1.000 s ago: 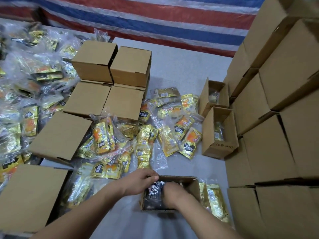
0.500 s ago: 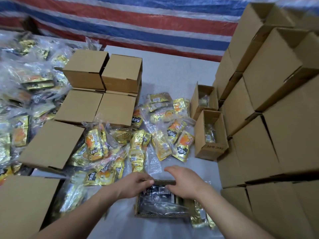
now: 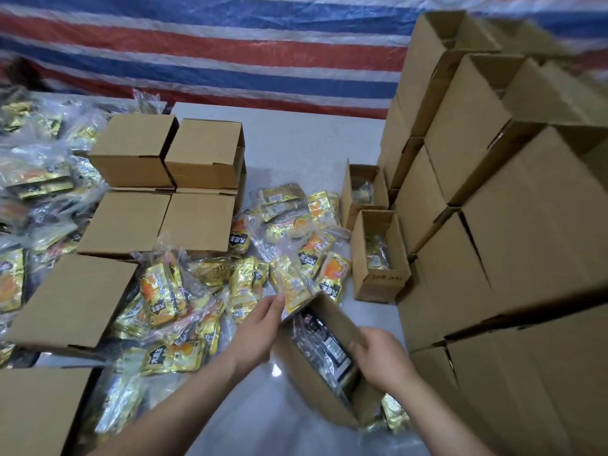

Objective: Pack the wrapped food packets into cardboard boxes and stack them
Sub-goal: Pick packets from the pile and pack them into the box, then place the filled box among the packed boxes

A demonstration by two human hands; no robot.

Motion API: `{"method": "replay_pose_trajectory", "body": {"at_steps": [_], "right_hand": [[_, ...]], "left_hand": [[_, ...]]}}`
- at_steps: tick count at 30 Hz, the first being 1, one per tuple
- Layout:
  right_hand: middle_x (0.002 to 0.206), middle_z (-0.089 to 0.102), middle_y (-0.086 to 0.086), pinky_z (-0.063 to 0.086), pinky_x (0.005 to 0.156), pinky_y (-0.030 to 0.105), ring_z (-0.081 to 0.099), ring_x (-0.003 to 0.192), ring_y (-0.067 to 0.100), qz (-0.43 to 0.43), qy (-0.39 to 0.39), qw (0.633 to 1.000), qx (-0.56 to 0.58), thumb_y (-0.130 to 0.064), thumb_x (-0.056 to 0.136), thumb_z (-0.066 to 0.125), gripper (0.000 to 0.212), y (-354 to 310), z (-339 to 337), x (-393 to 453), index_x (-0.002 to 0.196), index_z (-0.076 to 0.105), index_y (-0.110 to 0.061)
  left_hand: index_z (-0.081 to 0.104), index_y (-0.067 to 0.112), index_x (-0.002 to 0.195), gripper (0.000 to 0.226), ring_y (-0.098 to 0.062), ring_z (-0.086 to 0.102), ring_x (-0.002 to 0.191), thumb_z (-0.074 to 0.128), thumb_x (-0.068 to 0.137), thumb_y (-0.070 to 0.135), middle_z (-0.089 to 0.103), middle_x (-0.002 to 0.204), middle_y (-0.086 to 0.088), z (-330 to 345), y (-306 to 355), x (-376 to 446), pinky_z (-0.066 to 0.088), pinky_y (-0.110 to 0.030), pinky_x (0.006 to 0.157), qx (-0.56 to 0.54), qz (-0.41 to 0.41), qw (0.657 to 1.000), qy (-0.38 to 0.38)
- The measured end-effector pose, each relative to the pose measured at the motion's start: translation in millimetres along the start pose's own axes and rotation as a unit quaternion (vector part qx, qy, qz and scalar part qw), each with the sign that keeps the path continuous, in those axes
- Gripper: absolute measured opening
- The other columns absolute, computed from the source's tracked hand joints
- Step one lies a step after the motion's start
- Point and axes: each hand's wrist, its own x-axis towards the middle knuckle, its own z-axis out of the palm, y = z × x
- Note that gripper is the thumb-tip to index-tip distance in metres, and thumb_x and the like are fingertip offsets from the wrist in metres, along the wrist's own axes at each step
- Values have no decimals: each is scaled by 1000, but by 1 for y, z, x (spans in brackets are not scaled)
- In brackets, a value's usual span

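An open cardboard box [image 3: 312, 393] sits turned at an angle near the table's front edge, with dark wrapped packets [image 3: 324, 340] inside. My right hand [image 3: 381, 353] grips the box's right wall, fingers curled over the rim. My left hand [image 3: 255, 330] lies along the box's left side with fingers stretched out. Its fingertips touch a yellow packet in clear wrap [image 3: 292, 287] at the box's far corner. A heap of yellow wrapped food packets [image 3: 164, 291] lies just left of and beyond the box.
Two open boxes [image 3: 378, 281] [image 3: 362, 189] with packets inside stand at mid right. A tall stack of boxes [image 3: 526, 232] fills the right side. Closed boxes [image 3: 131, 222] [image 3: 204, 153] stand at the left among more packets [image 3: 29, 179]. A striped tarp [image 3: 230, 54] hangs behind the grey table [image 3: 296, 143].
The box has been swung round to an angle and shifted right. My right hand moved from its far rim to its right wall. My left hand slid forward along the left side.
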Motion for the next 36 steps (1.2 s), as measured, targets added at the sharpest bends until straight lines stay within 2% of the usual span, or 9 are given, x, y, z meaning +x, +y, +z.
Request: {"method": "replay_pose_trajectory", "body": {"at_steps": [3,5,8,10,13,15,19,29,36], "right_hand": [[96,72,5,51,77,33,66,95,28,50,59,996,45,-22,95,57,14,13,-15,-7,99,69,-17],[97,73,7,48,73,32,66,97,31,82,89,992,46,-20,95,57,14,24,-22,-12,99,70,-16],[103,73,9,47,74,31,66,99,31,133,113,983,64,-17,96,55,15,42,-26,-17,100,68,-13],[107,72,9,45,72,28,66,101,30,170,128,973,92,-16,97,54,15,49,-27,-20,103,67,-15],[116,70,11,50,82,32,64,107,33,209,165,958,109,-16,97,52,21,53,-30,-20,115,64,-16],[120,68,12,51,85,35,64,109,34,218,181,956,80,-17,96,52,29,54,-32,-19,125,58,-18],[116,69,13,52,81,36,66,105,34,217,181,959,13,-16,97,49,28,61,-33,-17,124,54,-20],[117,69,14,52,78,34,67,103,34,218,177,960,-2,-16,97,49,32,65,-25,-19,130,49,-17],[112,68,21,50,74,36,67,99,38,245,162,955,39,-13,98,48,26,68,-13,-11,123,47,-7]], "left_hand": [[41,27,150,84,-10,35,141,20,87,79,40,151,13,33,16,3,24,-38,121,-55,6,998,-39],[48,25,143,62,-13,39,138,18,102,60,48,144,11,57,18,12,25,-40,119,-64,17,998,-3],[56,16,99,33,-23,53,106,27,106,29,57,99,7,86,0,24,38,-33,92,22,3,995,96],[55,12,94,26,-32,56,106,34,103,23,57,97,-5,109,-24,25,42,-37,89,233,19,972,12],[36,6,145,58,-35,30,141,44,97,37,33,150,-18,150,-60,25,27,-44,115,562,111,799,-183],[18,6,156,81,-38,6,150,44,96,53,9,163,-21,172,-68,29,8,-52,121,648,205,694,-240],[12,14,157,86,-39,-5,150,39,94,65,-1,164,-18,189,-74,48,-6,-63,117,708,281,592,-264],[11,28,156,90,-38,-11,151,58,87,60,-17,162,-20,110,-94,52,-2,-58,118,694,211,642,-249],[13,26,154,76,-37,-13,151,57,91,28,-19,161,-21,47,-102,55,-1,-55,119,703,155,663,-203]]}}
